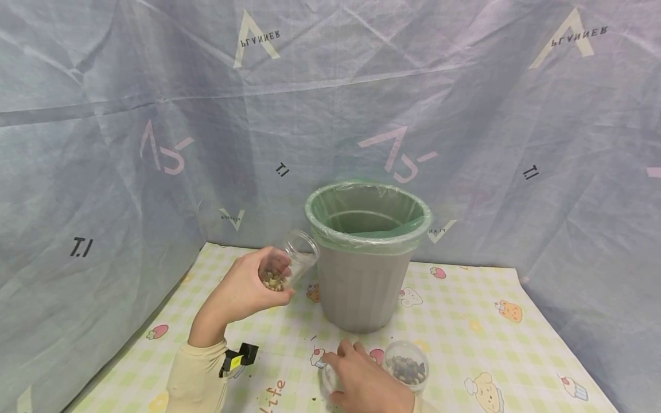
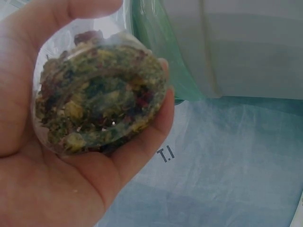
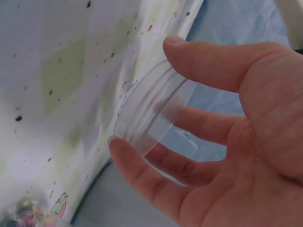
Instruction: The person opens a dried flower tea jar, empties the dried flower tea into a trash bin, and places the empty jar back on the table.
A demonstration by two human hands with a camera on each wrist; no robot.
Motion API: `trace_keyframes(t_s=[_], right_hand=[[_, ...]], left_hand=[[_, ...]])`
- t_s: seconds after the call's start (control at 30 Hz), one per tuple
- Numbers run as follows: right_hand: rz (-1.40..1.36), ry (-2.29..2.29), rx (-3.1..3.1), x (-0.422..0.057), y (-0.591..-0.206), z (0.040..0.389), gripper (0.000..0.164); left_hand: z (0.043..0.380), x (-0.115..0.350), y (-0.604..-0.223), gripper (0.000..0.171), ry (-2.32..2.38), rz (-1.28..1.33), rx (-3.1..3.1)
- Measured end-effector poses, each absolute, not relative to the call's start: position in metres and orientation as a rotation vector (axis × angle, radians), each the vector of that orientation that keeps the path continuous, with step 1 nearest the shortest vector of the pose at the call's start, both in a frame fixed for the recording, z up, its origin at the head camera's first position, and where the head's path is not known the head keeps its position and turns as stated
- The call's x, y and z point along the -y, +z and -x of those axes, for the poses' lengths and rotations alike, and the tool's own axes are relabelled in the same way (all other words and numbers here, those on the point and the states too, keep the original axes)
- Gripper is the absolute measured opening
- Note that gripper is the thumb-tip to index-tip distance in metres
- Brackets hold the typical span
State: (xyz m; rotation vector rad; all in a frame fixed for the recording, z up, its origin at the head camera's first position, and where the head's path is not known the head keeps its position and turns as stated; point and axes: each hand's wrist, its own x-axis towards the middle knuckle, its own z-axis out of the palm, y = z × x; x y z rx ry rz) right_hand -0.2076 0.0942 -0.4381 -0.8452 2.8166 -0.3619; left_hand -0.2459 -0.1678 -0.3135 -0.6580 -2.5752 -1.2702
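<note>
Clear jar (image 1: 300,265) tilted in the left hand (image 1: 241,287), fingers curled round it, just left of the lined bin (image 1: 361,289); we see dried plant bits (image 2: 99,97) inside. Right hand (image 1: 365,376): thumb and fingers clamped on a clear lid (image 3: 147,101).

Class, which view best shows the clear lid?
Right wrist: there the clear lid appears close up, its ridges visible. The head view shows it partly hidden by the right hand; the left wrist view misses it.

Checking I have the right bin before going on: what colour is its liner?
The liner is translucent green, seen best in the head view.
</note>
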Motion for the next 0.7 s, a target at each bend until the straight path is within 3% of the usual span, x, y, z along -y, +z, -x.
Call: trace_keyframes(t_s=[0.43, 0.7], right_hand=[[0.878, -0.340, -2.805, -0.0943, -0.4431, 0.2081, 0.058], [0.898, -0.401, -2.774, -0.0948, -0.4462, 0.2081, 0.044]], left_hand=[[0.2454, 0.1683, -0.3129, 0.042, -1.273, 0.657, 2.573], [0.2453, 0.1682, -0.3126, 0.042, -1.265, 0.658, 2.575]])
